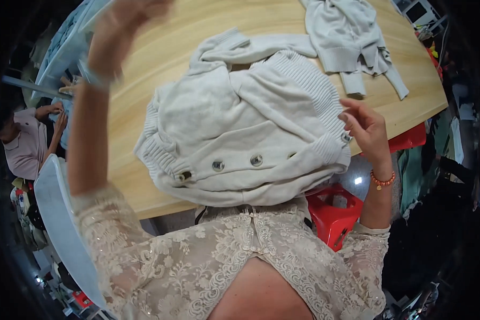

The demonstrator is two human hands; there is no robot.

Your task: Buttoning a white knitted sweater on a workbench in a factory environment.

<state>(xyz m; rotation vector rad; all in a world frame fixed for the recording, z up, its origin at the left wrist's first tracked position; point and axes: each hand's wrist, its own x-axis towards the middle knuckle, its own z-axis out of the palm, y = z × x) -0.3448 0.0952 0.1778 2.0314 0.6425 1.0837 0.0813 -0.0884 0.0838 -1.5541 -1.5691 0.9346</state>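
A cream knitted cardigan (218,112) lies bunched on the table in front of me, its button band running across the near side. Several dark round buttons show along that band, and wide ribbing edges both sides. My right hand (367,130) is at the cardigan's right ribbed edge, thumb and fingers apart, with nothing seen between them. Whether the fingertips touch the knit is unclear. Raised at the upper left, away from the cardigan, my left hand (130,24) is smeared by motion and partly cut off by the frame, so its fingers cannot be read.
Another cream knitted garment (342,40) lies at the table's far right. The wooden table (410,88) has a curved right edge. A red stool (333,216) stands beneath the near edge. White plastic bins (64,229) line the left, where another person (29,136) sits.
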